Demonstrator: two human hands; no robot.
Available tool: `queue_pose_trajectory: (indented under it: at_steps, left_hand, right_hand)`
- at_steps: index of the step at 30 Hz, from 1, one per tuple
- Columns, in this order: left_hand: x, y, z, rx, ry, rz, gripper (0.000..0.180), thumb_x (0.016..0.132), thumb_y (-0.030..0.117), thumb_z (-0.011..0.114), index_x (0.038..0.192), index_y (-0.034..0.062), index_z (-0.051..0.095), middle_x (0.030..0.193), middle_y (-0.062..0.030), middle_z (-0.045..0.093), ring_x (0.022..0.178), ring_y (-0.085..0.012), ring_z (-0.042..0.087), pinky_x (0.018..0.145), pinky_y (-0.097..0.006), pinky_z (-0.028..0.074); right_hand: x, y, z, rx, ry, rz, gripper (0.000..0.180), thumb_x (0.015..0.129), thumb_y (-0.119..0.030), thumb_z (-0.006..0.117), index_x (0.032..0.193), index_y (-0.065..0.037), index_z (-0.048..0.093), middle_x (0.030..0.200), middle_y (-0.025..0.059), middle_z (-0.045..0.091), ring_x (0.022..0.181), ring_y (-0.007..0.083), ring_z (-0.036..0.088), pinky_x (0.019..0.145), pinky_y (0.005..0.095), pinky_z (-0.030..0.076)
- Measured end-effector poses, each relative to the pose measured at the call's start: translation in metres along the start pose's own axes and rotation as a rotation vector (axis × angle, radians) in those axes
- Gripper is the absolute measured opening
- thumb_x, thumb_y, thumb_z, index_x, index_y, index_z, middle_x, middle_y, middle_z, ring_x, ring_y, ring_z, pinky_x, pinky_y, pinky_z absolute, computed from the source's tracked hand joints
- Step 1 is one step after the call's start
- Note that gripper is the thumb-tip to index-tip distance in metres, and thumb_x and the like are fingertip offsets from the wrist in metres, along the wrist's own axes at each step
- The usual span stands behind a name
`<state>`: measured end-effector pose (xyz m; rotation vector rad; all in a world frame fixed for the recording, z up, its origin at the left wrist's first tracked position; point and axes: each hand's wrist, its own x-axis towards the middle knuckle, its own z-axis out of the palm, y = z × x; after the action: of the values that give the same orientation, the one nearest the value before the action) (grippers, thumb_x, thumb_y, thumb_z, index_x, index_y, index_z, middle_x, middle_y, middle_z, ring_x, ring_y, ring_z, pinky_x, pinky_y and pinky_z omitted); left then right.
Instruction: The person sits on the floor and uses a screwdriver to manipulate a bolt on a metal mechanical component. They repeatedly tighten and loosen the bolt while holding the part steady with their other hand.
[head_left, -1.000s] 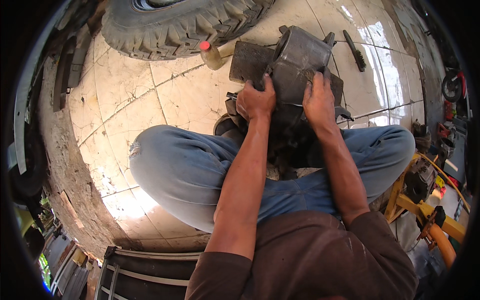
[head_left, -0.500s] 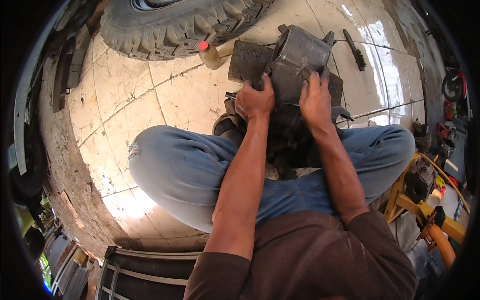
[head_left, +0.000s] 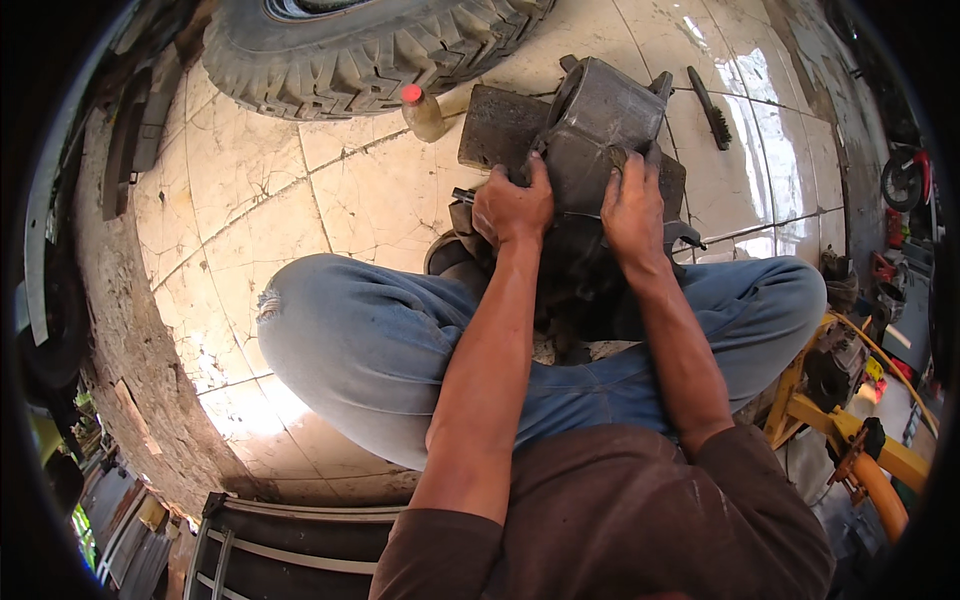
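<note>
Cracked pale tile floor (head_left: 250, 200), glossy with sun; a knobby tyre (head_left: 370, 45) lies beyond the hands. Grey cast-metal housing (head_left: 600, 125), grimy, blocky with a round open end, stands tilted on a dark slab (head_left: 500, 125) above the knees. Left hand (head_left: 512, 205) grips its near left edge; right hand (head_left: 632, 205) clasps the right side, fingers curled on top. Small bottle with red cap (head_left: 420, 110), contents unclear, left of the left hand. Wire brush (head_left: 708, 105) beyond the right hand.
</note>
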<state>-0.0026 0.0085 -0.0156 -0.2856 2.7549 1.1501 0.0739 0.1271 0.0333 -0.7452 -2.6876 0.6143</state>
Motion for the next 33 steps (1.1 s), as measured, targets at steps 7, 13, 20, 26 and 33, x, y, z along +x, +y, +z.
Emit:
queue_pose_trajectory:
  at_steps: [7,13,20,26,33]
  left_hand:
    - [-0.001,0.006,-0.005,-0.006,-0.018,-0.014,0.065,0.086,0.056,0.065,0.103,-0.0065,0.074,0.094,-0.0281,0.073,0.094,-0.0437,0.071,0.085,-0.049,0.054]
    - [-0.002,0.001,-0.002,0.008,-0.019,-0.009,0.064,0.086,0.055,0.065,0.103,-0.0053,0.075,0.093,-0.0282,0.073,0.093,-0.0435,0.071,0.084,-0.049,0.054]
    - [0.001,0.002,0.0,0.025,0.003,0.004,0.064,0.086,0.056,0.065,0.103,-0.0049,0.075,0.094,-0.0291,0.073,0.092,-0.0442,0.071,0.083,-0.05,0.054]
    - [0.002,-0.001,0.001,-0.004,-0.013,0.013,0.066,0.086,0.058,0.064,0.106,-0.0048,0.075,0.095,-0.0285,0.073,0.092,-0.0447,0.07,0.085,-0.05,0.053]
    - [-0.003,0.006,-0.001,0.026,-0.007,0.001,0.068,0.086,0.058,0.063,0.105,-0.0063,0.074,0.095,-0.0288,0.073,0.094,-0.0441,0.071,0.086,-0.05,0.053]
  right_hand:
    - [0.004,0.006,-0.006,-0.053,-0.035,-0.02,0.03,0.099,-0.012,0.054,0.128,-0.004,0.05,0.135,0.0382,0.047,0.1,0.0584,0.061,0.084,0.06,0.054]
    - [0.0,0.005,-0.004,-0.066,0.004,-0.059,0.03,0.099,-0.012,0.053,0.128,-0.004,0.049,0.136,0.0398,0.045,0.098,0.0587,0.062,0.084,0.0612,0.054]
    - [0.004,0.006,-0.006,-0.042,-0.01,-0.048,0.028,0.099,-0.012,0.054,0.126,-0.006,0.051,0.143,0.0402,0.04,0.094,0.0591,0.063,0.082,0.061,0.055]
    - [0.004,0.005,-0.006,-0.072,-0.015,-0.04,0.029,0.099,-0.012,0.054,0.128,-0.006,0.051,0.141,0.0398,0.042,0.095,0.0584,0.063,0.081,0.0609,0.055]
    - [0.001,0.008,-0.008,-0.069,-0.01,-0.031,0.031,0.099,-0.012,0.054,0.13,-0.006,0.051,0.14,0.0407,0.042,0.097,0.0578,0.063,0.083,0.0608,0.055]
